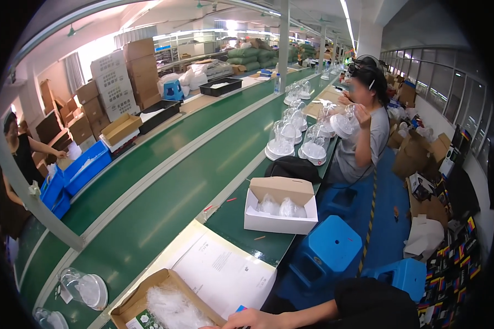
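My right hand (248,319) comes in at the lower edge from a black sleeve (370,304), beside the near corner of an open brown cardboard box (127,307). Most of its fingers are cut off by the picture's edge, so its grip is hidden. A small blue thing (240,308) shows just above the fingers. Crinkled clear plastic wrap (175,307) fills the box. Under and behind the box lie white printed sheets (219,268). To the left, a clear dome on a round white base (96,290) lies tilted on the green surface. My left hand is out of view.
A white open box (280,222) with wrapped clear pieces stands farther along the green bench. Beyond it are a black bag (293,168) and several clear domes (314,148). A co-worker (362,142) holds one dome. Blue stools (332,247) stand at right; another person (24,159) works at far left.
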`<state>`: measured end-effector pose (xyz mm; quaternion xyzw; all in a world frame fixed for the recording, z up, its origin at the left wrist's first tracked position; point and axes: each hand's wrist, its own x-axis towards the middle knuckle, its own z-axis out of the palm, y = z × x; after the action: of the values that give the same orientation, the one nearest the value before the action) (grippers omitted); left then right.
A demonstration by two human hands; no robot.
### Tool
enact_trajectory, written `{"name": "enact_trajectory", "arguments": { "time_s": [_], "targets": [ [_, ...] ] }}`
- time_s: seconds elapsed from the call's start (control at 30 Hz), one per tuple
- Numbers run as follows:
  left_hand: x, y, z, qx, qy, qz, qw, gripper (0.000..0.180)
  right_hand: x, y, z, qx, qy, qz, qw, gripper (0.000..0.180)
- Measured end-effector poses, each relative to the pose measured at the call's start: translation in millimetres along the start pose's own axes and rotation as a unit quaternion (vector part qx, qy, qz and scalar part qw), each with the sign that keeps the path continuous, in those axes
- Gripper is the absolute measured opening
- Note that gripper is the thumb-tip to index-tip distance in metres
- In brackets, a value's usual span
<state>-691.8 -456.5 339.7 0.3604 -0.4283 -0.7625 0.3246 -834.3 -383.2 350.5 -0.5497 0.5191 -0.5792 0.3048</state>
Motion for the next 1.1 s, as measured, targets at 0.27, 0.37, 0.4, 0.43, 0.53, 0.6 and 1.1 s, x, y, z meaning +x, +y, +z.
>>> {"name": "enact_trajectory", "arguments": {
  "time_s": [0.27, 0.37, 0.4, 0.43, 0.53, 0.6, 1.1],
  "targets": [
    [-10.9, 6.8, 12.2, 0.186, 0.027, 0.073, 0.979, 0.015, -2.5, 1.5, 0.7, -0.008, -0.046, 0.001, 0.999, 0.012],
    [-10.8, 3.5, 8.7, 0.206, 0.028, 0.078, 0.975, 0.014, -2.0, -4.2, 0.6, -0.005, -0.045, 0.001, 0.999, 0.011],
    [-10.7, 2.5, 7.7, 0.205, 0.036, 0.079, 0.975, 0.013, -2.5, -4.8, 0.9, 0.0, -0.045, 0.0, 0.999, 0.011],
    [-11.6, 2.0, 8.3, 0.206, 0.035, 0.079, 0.975, 0.013, -2.8, -5.4, 1.3, 0.004, -0.045, -0.001, 0.999, 0.011],
    [-13.4, 1.7, 12.1, 0.164, 0.073, 0.098, 0.979, 0.011, -1.9, -8.1, 2.6, 0.019, -0.005, -0.005, 1.0, 0.009],
    [-13.3, -2.7, 8.1, 0.137, 0.088, 0.104, 0.981, 0.01, -0.8, -10.2, 0.8, 0.027, 0.004, -0.001, 1.0, 0.009],
    [-14.7, -2.4, 6.8, 0.177, 0.056, 0.115, 0.976, 0.034, -2.6, -9.6, 7.1, 0.18, 0.127, 0.174, 0.96, 0.015]
  ]
}}
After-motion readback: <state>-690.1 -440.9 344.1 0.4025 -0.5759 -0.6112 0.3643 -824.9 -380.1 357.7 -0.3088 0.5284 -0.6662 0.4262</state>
